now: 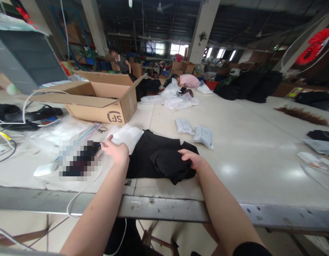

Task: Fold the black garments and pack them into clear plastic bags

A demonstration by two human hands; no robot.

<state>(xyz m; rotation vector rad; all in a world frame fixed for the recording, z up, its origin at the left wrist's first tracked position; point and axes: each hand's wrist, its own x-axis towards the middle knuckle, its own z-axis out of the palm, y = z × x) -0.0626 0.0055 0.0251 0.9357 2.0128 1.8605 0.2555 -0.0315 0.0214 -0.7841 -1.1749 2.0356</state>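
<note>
A black cloth garment lies partly folded on the table near its front edge. My right hand is closed on the bunched right part of it, thumb on top and the other fingers hidden beneath. My left hand is off the garment's left side, thumb raised and fingers apart, with its fingertips by the corner of a dark flat object blurred by pixelation. I cannot tell whether they touch. A white plastic bag lies just behind my left hand. Two small white packets lie behind the garment.
An open cardboard box stands at the back left. Clear plastic bags, a white computer mouse and white cables lie about the table. Black cloth piles sit at the back right. Two people are farther back.
</note>
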